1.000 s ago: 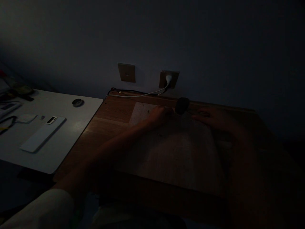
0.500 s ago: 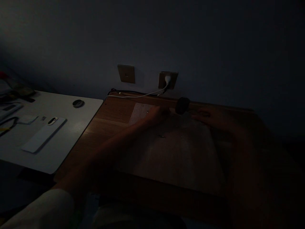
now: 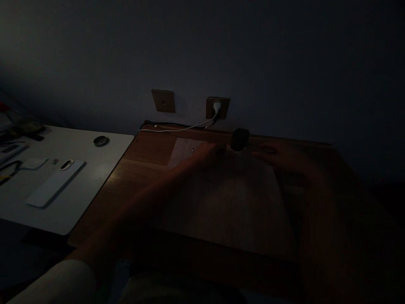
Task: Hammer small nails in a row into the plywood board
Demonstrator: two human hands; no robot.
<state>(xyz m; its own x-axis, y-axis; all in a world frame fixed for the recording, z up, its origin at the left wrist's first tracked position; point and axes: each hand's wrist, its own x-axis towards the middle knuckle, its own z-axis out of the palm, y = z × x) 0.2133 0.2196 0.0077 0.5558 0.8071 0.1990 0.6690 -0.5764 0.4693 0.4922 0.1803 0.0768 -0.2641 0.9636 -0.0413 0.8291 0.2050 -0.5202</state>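
Note:
The scene is very dark. A thin pale board (image 3: pixel 249 215) lies on the brown wooden table. My left hand (image 3: pixel 209 154) is closed near the board's far edge; whatever its fingers pinch is hidden. Just right of it, a dark, blocky mallet head (image 3: pixel 239 139) is raised close to the wall. My right hand (image 3: pixel 280 155) is curled to the right of that head, apparently round the mallet's handle, which is hardly visible. A tiny shiny piece (image 3: pixel 193 150) sits on the board left of my left hand, and another small, dim piece (image 3: pixel 206 180) lies nearer me.
Behind the wooden table (image 3: pixel 148 150), a wall socket (image 3: pixel 217 108) holds a white plug with cables along the back edge. A second wall plate (image 3: pixel 163 101) is to its left. On the white table (image 3: pixel 104 169) are a phone (image 3: pixel 57 183) and a roll of tape (image 3: pixel 101 140).
The view has shifted slightly, so the tables and wall plates appear a little further left and lower. Both hands and the mallet stay in nearly the same place.

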